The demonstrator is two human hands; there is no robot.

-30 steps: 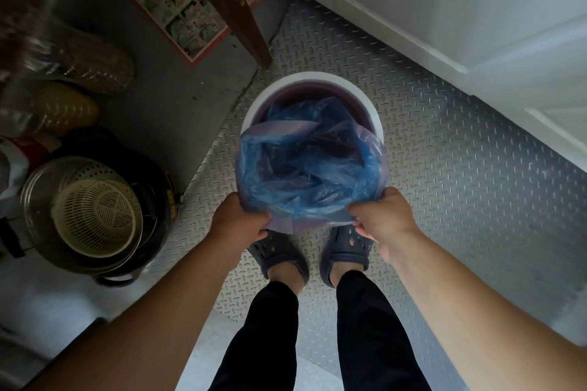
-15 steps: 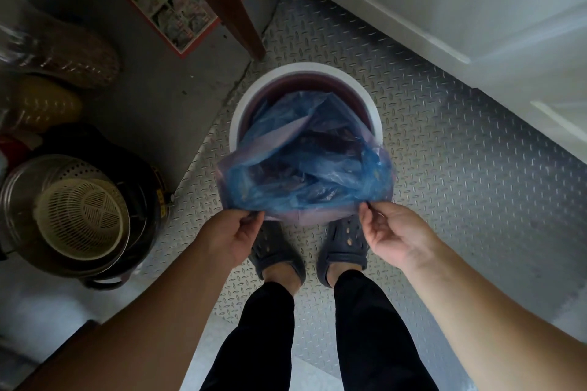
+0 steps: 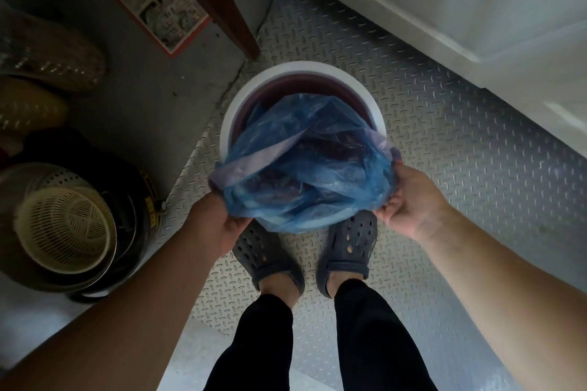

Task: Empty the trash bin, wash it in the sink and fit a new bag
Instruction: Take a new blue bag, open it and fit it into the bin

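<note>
A round trash bin with a white rim point(image 3: 236, 105) and dark red inside stands on the metal floor just ahead of my feet. A blue plastic bag point(image 3: 305, 168) sits in it, its near edge pulled off the rim and bulging toward me. My left hand point(image 3: 219, 222) grips the bag's left edge from below, partly hidden by the plastic. My right hand point(image 3: 409, 200) pinches the bag's right edge. What lies inside the bag is dark and unclear.
A dark pot holding a cream strainer point(image 3: 63, 225) stands at the left. A brown wooden leg point(image 3: 222, 6) and a printed flyer point(image 3: 152, 0) lie beyond the bin. White cabinet doors point(image 3: 460, 9) run along the right. My feet in dark clogs point(image 3: 266, 260) stand on diamond-plate floor.
Both hands let go of the bin's near rim, took the bag's edge, and have drawn it up and outward; the bag's mouth now spreads wider toward me.
</note>
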